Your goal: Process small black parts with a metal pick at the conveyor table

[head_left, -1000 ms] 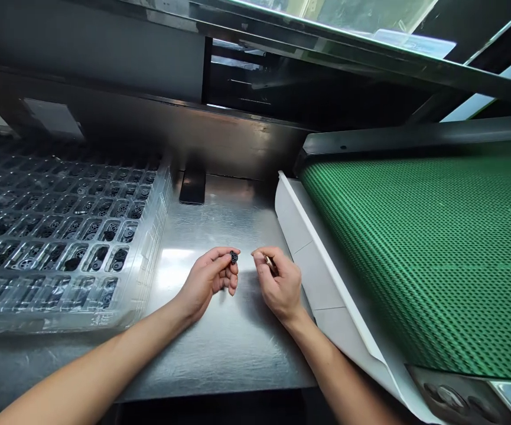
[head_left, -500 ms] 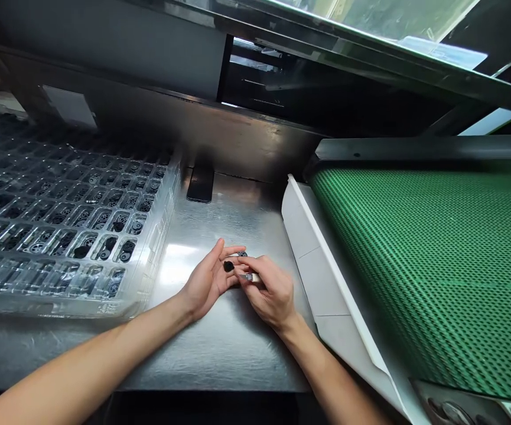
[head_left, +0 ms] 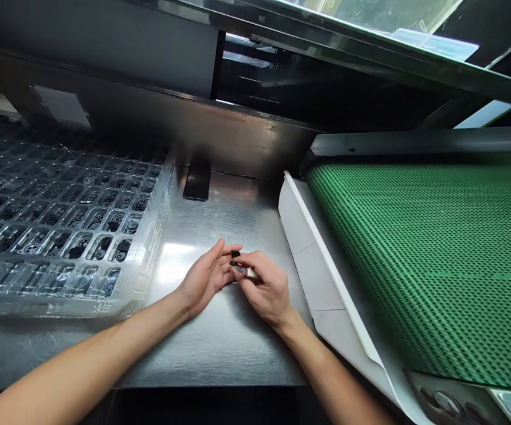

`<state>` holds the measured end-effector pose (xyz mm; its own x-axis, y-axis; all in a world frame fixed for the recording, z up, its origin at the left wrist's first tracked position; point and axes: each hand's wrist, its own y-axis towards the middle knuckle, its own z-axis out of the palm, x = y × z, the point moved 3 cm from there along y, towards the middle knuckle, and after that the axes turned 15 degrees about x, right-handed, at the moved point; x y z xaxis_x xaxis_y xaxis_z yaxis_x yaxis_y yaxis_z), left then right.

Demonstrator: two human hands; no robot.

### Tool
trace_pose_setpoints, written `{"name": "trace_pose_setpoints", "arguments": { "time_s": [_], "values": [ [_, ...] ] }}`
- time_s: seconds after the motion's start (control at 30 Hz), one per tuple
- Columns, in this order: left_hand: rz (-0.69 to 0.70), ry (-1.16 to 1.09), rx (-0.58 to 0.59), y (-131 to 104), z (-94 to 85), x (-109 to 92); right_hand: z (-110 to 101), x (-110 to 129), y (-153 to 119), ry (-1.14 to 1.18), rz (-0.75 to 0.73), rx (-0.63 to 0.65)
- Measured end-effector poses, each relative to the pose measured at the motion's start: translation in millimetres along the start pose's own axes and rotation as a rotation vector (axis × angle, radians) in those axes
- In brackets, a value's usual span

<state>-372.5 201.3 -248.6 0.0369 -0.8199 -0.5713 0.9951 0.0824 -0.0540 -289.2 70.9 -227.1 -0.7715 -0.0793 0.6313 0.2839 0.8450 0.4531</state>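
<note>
Hands met over the desk: left hand lay spread, right hand pinched a black part; no writing was legible

We are seeing 2 bare forearms and 2 bare hands: the left hand and the right hand. We are finding no gloves, sleeves, rings or watches showing on them.

No readable text, label, brand or number is found anywhere: faint embossed marks on the clear tray rim are too blurred to be read, and the grey panel is seen blank.
</note>
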Motion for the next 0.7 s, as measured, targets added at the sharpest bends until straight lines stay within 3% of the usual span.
{"name": "trace_pose_setpoints", "arguments": {
  "time_s": [0.13, 0.23, 0.4, 0.7],
  "values": [
    [0.053, 0.072, -0.001, -1, 3.3, -3, -7, -2, -2, 0.107, 0.146, -0.168],
    [0.016, 0.106, -0.004, -3, 3.4, -3, -8, -8, -4, 0.195, 0.273, -0.232],
    [-0.052, 0.109, 0.035, -3, 3.6, -3, -10, -13, -4, 0.201, 0.304, -0.236],
    [0.001, 0.141, 0.031, -6, 11.7, -4, -14, -11, -1, 0.183, 0.289, -0.192]
  ]
}}
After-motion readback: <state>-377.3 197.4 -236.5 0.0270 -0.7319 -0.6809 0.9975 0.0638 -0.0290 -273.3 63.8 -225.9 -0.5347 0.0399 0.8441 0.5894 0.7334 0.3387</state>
